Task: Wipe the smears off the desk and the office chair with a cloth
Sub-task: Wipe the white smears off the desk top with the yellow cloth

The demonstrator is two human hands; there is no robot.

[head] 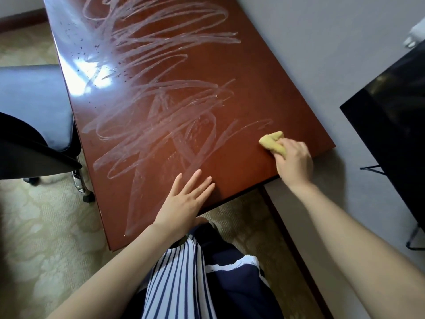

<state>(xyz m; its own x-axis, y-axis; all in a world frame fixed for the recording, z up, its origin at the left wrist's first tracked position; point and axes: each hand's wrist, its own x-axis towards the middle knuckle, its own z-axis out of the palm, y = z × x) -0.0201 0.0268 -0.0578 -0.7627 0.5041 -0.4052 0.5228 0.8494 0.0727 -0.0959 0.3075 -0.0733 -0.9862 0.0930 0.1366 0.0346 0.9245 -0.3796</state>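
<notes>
A glossy reddish-brown desk runs from the top left to the lower right, covered with whitish looping smears. My right hand grips a crumpled yellow cloth and presses it on the desk near its right corner. My left hand lies flat with straight fingers on the desk's near edge. A dark blue office chair stands to the left of the desk, its seat beside the desk's long edge.
A pale wall borders the desk's right side. A black screen on a thin stand leans at the far right. Patterned beige carpet covers the floor. My striped and navy clothing fills the bottom centre.
</notes>
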